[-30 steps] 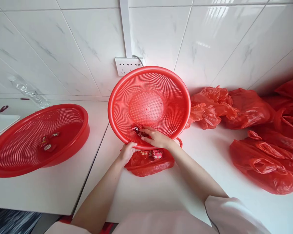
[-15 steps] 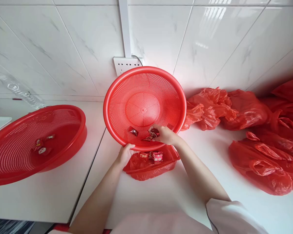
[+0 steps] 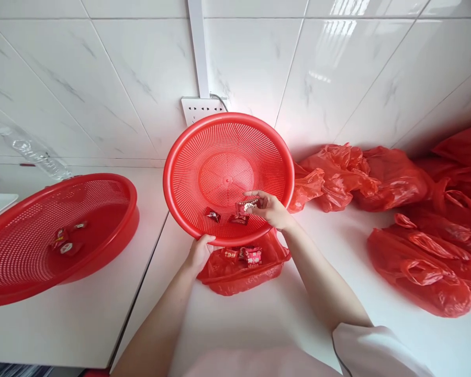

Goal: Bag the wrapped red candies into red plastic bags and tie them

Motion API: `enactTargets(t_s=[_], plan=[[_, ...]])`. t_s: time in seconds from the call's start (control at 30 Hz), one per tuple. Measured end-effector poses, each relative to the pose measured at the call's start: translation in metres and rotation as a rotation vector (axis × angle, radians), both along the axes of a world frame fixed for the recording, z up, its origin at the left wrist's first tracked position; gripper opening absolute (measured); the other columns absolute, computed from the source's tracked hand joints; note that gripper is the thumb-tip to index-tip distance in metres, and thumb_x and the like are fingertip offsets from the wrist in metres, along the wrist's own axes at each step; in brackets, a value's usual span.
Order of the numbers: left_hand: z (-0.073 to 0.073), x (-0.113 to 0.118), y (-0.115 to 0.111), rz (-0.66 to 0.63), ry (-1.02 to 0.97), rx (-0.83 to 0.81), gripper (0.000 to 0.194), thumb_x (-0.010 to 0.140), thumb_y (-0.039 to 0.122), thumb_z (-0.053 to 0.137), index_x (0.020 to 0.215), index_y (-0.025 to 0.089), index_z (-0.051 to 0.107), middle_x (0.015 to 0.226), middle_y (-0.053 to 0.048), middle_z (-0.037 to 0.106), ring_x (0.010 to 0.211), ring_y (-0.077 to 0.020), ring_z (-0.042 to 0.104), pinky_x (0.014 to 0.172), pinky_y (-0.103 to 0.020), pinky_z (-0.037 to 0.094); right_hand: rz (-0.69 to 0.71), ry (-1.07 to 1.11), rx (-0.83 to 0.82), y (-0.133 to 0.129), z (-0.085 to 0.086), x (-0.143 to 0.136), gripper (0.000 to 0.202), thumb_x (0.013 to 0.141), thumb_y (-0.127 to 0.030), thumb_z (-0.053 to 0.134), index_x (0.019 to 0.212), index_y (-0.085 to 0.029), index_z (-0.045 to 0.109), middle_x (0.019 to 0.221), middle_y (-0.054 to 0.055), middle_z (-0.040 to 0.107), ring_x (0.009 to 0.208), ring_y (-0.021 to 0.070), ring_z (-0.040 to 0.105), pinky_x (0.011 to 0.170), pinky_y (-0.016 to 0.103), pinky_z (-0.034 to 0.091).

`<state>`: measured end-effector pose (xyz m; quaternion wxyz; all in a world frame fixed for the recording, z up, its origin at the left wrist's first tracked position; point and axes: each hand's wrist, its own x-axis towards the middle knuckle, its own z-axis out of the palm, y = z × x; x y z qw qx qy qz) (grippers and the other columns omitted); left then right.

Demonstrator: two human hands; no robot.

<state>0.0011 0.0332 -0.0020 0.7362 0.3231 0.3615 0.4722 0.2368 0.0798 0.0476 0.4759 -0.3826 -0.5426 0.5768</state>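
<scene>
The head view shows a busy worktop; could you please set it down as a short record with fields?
Left hand: grips the near rim of the middle basket
Right hand: holds a dark red packet inside that basket
Middle basket: red, tilted, mouth toward the person; two loose packets also inside
Open bag: red plastic, below the near rim, with wrapped pieces inside
Left basket: red, holding a few small wrapped items
Right side: several red plastic bags
Behind: power strip on tiled wall

You have passage over the counter point(image 3: 343, 246) between your right forearm point(image 3: 317, 272) and the red plastic bags point(image 3: 394, 180); ahead, the tilted red colander point(image 3: 227, 180) obstructs the power socket point(image 3: 192, 109).
</scene>
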Motion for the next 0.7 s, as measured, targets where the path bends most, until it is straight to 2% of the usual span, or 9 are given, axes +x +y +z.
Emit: enactTargets(t_s=[0.13,0.3,0.43,0.53,0.6,0.7], plan=[[-0.001,0.000,0.000,-0.008,-0.002,-0.028,0.032,0.072,0.021,0.059,0.099,0.010,0.069,0.104,-0.013,0.072,0.105,-0.0313,0.064,0.088,-0.045,0.052,0.001,-0.014,-0.022,-0.003,0.002,-0.002,0.059,0.066,-0.027,0.079,0.120,-0.014,0.058,0.080,0.002,0.071,0.072,0.0149,0.066,0.072,0.029,0.053],[-0.006,-0.001,0.002,0.002,-0.015,-0.016,0.029,0.073,0.019,0.058,0.099,0.010,0.069,0.103,-0.012,0.072,0.104,-0.0301,0.065,0.089,-0.045,0.052,0.158,-0.132,-0.082,-0.011,0.006,-0.002,0.037,0.074,-0.034,0.074,0.104,-0.018,0.062,0.087,0.005,0.071,0.080,0.0180,0.068,0.071,0.032,0.055],[-0.007,-0.001,0.003,0.016,-0.008,-0.017,0.027,0.072,0.019,0.058,0.094,0.009,0.071,0.097,-0.012,0.073,0.099,-0.0305,0.067,0.087,-0.045,0.052,0.324,-0.419,0.091,-0.019,0.011,-0.007,0.025,0.080,-0.038,0.067,0.096,-0.018,0.065,0.082,0.003,0.069,0.073,0.0151,0.064,0.066,0.028,0.051],[-0.005,0.001,0.002,-0.005,-0.030,-0.034,0.030,0.072,0.020,0.058,0.096,0.009,0.071,0.098,-0.013,0.073,0.099,-0.0314,0.067,0.089,-0.046,0.052,0.426,-0.556,0.230,-0.022,0.011,-0.014,0.025,0.087,-0.042,0.059,0.088,-0.018,0.068,0.081,0.001,0.068,0.072,0.0139,0.061,0.067,0.026,0.047],[-0.004,0.001,0.002,0.000,-0.029,-0.027,0.031,0.072,0.021,0.058,0.098,0.009,0.071,0.101,-0.013,0.073,0.101,-0.0316,0.066,0.090,-0.046,0.051,0.359,-0.643,0.282,-0.021,0.007,-0.019,0.034,0.093,-0.044,0.049,0.082,-0.018,0.067,0.078,0.002,0.067,0.069,0.0135,0.059,0.067,0.026,0.045],[-0.005,0.001,0.002,0.024,-0.001,-0.016,0.028,0.072,0.020,0.060,0.095,0.009,0.072,0.100,-0.012,0.073,0.101,-0.0318,0.066,0.091,-0.046,0.051,0.031,-0.843,0.339,-0.017,-0.005,-0.024,0.035,0.096,-0.041,0.044,0.081,-0.018,0.065,0.079,0.005,0.067,0.070,0.0154,0.059,0.069,0.028,0.043]])
